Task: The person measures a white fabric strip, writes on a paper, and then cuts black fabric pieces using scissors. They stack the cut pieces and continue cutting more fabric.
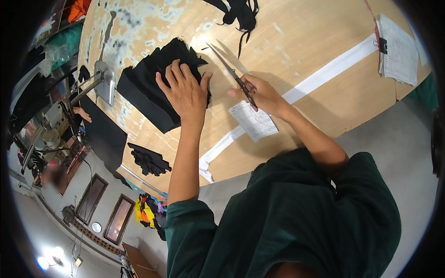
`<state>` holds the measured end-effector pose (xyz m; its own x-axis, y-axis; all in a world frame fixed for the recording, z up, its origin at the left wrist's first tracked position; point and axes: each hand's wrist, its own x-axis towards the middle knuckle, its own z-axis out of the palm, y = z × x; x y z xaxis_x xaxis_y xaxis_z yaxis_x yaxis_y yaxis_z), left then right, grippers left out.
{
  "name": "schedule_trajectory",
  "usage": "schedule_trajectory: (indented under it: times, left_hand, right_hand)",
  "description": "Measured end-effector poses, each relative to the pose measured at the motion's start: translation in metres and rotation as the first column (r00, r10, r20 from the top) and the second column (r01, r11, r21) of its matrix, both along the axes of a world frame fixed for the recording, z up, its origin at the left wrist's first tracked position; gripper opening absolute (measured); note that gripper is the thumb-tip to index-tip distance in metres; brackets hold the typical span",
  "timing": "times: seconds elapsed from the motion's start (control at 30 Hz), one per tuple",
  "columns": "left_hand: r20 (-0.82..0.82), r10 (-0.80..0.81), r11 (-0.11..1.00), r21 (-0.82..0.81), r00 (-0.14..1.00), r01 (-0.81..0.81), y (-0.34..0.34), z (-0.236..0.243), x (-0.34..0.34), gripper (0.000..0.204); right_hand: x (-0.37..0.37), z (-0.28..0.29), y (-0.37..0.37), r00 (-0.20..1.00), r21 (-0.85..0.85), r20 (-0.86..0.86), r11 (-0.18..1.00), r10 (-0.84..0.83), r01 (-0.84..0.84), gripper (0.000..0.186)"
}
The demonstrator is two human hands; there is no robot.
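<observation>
A stack of black fabric pieces (pixel 143 90) with uneven edges lies on the wooden table. My left hand (pixel 187 90) rests on top of it, palm down and fingers spread. To the right of the stack, my right hand (pixel 264 96) grips a pair of dark scissors (pixel 225 64) by the handles. Their blades look closed and point up and left, toward the stack's far right corner. The tips are apart from the fabric. Beneath the right hand lies a white sheet of paper (pixel 255 124) with writing on it.
A white strip (pixel 324 72) runs across the table. Clipped papers (pixel 398 53) lie at far right, black scraps (pixel 241 18) at the far edge. A gathered black bundle (pixel 147 160) and a metal plate (pixel 106 83) are left. Another person's hand (pixel 82 114) touches black cloth (pixel 102 132).
</observation>
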<state>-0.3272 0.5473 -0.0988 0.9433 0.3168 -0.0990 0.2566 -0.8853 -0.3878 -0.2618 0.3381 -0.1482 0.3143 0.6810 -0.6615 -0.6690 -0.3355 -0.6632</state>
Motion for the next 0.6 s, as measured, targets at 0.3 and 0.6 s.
schedule_trajectory:
  times: [0.3, 0.6]
  left_hand:
    - [0.040, -0.009, 0.991, -0.135, 0.999, 0.014, 0.012, 0.007, -0.027, 0.016]
    - [0.133, 0.118, 0.950, -0.303, 0.984, -0.073, -0.033, 0.000, -0.056, 0.012]
  right_hand:
    - [0.034, 0.015, -0.031, 0.881, -0.246, 0.465, 0.969, 0.092, 0.028, 0.058]
    - [0.054, 0.003, -0.052, 0.555, -0.283, 0.831, 0.889, 0.040, 0.359, 0.054]
